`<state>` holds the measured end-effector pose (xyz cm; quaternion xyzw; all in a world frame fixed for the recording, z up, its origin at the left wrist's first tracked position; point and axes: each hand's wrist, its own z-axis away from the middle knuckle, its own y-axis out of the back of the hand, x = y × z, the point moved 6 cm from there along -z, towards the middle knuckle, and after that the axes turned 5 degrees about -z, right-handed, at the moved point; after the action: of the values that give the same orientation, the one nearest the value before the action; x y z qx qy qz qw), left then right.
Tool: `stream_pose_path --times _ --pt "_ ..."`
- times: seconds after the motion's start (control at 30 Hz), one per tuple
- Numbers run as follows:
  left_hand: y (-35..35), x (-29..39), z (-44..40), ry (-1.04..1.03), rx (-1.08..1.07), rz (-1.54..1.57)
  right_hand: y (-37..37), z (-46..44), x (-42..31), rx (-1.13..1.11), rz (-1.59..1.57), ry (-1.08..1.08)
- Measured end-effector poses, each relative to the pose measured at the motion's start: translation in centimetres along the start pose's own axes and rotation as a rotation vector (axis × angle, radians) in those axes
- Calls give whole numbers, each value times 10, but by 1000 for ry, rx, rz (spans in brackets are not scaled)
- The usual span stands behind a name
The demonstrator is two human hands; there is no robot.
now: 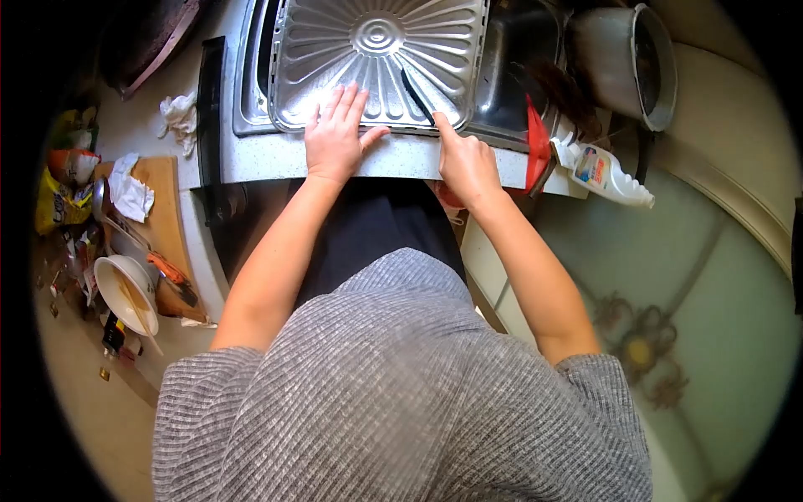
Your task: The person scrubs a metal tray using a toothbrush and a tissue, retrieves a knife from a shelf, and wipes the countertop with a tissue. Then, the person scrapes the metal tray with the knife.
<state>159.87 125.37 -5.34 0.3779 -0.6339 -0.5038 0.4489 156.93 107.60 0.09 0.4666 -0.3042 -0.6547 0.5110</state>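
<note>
A shiny metal tray (293,50) with ribs fanning out from a ringed centre lies at the counter's front, partly over the sink. My left hand (335,138) rests on its near left part, palm down with the fingers stretched out. On the right, my right hand (468,163) is closed around a slim black knife-like tool (416,96), index finger laid along it. The tool slants up and left over the tray's ribs; its exact kind is hard to make out, and its lower end is hidden in my grip.
A dark sink basin (514,67), red cloth-like piece (537,142), white spray bottle (611,176) and large pot (623,63) are on the right. Leftward are crumpled tissues (178,117), a cutting board (167,209), orange-handled tool (167,268) and white bowl (125,293).
</note>
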Motion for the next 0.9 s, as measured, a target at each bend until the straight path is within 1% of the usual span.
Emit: stream_pose_path --times 0.03,0.13,0.17,0.27,0.37,0.47,0.57,0.63,0.67,0.77,0.87,0.9 --pt "0 1 0 -7 -6 6 4 5 2 -18 -48 15" --pt "-1 -1 0 -2 -6 12 22 39 -5 -145 -107 -39" --pt "-1 -1 1 -1 -2 7 24 48 -6 -161 -88 -38" --pt "0 0 0 -14 38 -16 17 43 -9 -142 -28 -54" --pt "0 1 2 -21 40 -32 2 12 -9 -31 -32 -42" --pt "1 1 0 -12 11 -16 8 15 -6 -38 -73 -15" --pt "1 1 0 0 1 -7 28 48 -13 -157 -45 -15" --pt "-1 -1 2 1 17 -18 30 48 -15 -165 19 -28" --pt "-2 -1 2 -5 35 -25 30 48 -15 -165 49 -38" --pt "-3 0 3 -17 50 -32 14 20 -12 -38 61 7" --pt "-2 1 2 -15 46 -33 16 20 -11 -38 20 21" --pt "-1 0 1 -10 46 -33 21 27 -13 -83 24 15"
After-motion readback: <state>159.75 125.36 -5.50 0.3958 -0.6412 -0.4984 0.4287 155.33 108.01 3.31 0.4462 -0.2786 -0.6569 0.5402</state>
